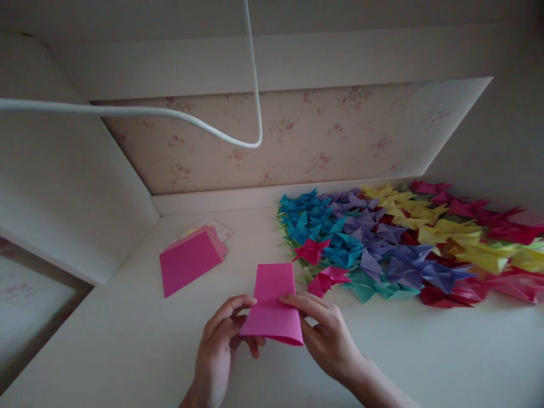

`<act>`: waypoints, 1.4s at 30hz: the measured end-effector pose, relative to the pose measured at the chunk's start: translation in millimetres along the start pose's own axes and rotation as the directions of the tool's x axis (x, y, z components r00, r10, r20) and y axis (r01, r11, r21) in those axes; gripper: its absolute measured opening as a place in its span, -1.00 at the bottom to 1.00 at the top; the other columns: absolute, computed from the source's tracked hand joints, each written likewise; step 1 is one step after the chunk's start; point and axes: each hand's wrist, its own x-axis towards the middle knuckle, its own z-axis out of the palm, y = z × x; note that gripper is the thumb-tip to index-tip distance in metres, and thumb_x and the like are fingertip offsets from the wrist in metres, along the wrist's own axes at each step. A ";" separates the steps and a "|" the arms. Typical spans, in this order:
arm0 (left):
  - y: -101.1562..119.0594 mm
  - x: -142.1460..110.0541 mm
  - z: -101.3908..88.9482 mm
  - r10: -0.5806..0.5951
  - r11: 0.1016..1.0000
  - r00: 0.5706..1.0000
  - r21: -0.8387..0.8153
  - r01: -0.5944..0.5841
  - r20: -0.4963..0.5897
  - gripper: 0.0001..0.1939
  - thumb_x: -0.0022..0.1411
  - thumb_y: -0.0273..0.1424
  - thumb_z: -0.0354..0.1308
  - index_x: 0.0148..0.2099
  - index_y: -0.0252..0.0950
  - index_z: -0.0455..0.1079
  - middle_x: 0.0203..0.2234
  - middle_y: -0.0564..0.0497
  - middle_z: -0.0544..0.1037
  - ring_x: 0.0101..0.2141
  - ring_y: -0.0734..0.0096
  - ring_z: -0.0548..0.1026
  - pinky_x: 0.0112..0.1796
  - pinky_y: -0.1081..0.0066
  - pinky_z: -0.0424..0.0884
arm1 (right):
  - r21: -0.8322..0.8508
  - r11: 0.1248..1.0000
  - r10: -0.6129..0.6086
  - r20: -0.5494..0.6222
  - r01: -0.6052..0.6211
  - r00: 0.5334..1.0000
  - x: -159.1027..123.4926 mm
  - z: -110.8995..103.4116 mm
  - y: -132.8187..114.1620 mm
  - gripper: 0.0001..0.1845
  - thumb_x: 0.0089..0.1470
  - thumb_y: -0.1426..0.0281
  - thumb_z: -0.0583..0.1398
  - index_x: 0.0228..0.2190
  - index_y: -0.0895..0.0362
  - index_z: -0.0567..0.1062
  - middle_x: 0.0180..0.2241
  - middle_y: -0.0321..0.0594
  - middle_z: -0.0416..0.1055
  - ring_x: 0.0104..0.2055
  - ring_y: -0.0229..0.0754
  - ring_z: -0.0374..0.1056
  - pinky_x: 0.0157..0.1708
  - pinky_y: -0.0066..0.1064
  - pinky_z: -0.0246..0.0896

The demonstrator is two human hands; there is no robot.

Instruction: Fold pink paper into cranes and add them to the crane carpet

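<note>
A sheet of pink origami paper (275,306), folded into a narrow strip, is held up between my two hands above the white desk. Its near end bulges slightly open, showing two layers, and a crease crosses its middle. My left hand (221,334) grips the left edge, with fingers curled beneath the paper. On the other side, my right hand (321,326) pinches the right edge, its fingertips lying on top near the crease. Just beyond my right hand sit two pink folded paper pieces (327,280).
Many folded paper pieces in blue, purple, yellow and red (382,238) cover the desk's right side. A stack of pink paper squares (191,260) lies at left. A white cable (170,113) hangs before the floral back panel (297,136). White walls (63,158) enclose the desk.
</note>
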 end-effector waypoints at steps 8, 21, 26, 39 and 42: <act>7.6 -3.3 11.4 0.158 0.878 0.985 0.446 -0.175 0.075 -0.79 0.22 -0.23 0.21 -0.27 -0.27 0.55 -0.48 -0.01 0.54 -0.54 0.43 0.47 -0.52 0.50 0.45 | 0.184 0.965 0.186 0.014 -0.185 0.983 1.9 3.1 -8.8 -0.60 0.27 0.22 0.12 -0.51 0.15 0.53 -0.51 -0.18 0.48 -0.45 -0.20 0.39 -0.45 -0.44 0.23; 2.6 -3.0 13.8 0.117 0.884 0.992 0.460 -0.078 -0.056 -0.65 0.21 -0.16 0.21 -0.05 -0.27 0.45 -0.55 0.04 0.53 -0.54 0.40 0.48 -0.53 0.51 0.41 | 0.388 0.857 0.377 -0.023 -0.340 0.926 -5.0 10.0 -5.1 -0.74 0.18 0.21 0.23 -0.42 0.13 0.53 -0.45 -0.22 0.45 -0.44 -0.23 0.26 -0.46 -0.46 0.16; 6.3 0.8 16.6 0.134 0.918 0.990 0.382 -0.106 -0.048 -0.75 0.20 -0.18 0.23 -0.32 -0.27 0.55 -0.42 -0.01 0.54 -0.48 0.40 0.52 -0.53 0.51 0.49 | 0.422 0.852 0.334 0.019 -0.311 0.942 -3.7 9.6 -8.6 -0.77 0.19 0.24 0.21 -0.39 0.12 0.55 -0.29 -0.12 0.52 -0.31 -0.14 0.38 -0.35 -0.43 0.27; 2.0 6.7 6.0 0.195 0.841 0.981 0.517 -0.161 -0.012 -0.74 0.18 -0.23 0.25 -0.47 -0.27 0.55 -0.48 0.02 0.52 -0.47 0.42 0.47 -0.43 0.57 0.38 | 0.513 0.816 0.372 -0.115 -0.266 0.921 0.8 15.5 -9.1 -0.81 0.11 0.26 0.30 -0.45 0.12 0.56 -0.40 -0.20 0.51 -0.37 -0.22 0.37 -0.39 -0.53 0.27; 2.5 7.3 5.2 0.188 0.839 0.982 0.523 -0.149 -0.022 -0.77 0.16 -0.22 0.27 -0.44 -0.25 0.56 -0.48 0.02 0.53 -0.47 0.41 0.48 -0.44 0.57 0.39 | 0.536 0.791 0.399 -0.088 -0.295 0.913 0.8 17.8 -11.4 -0.80 0.09 0.24 0.31 -0.44 0.13 0.55 -0.45 -0.23 0.47 -0.41 -0.25 0.33 -0.44 -0.55 0.23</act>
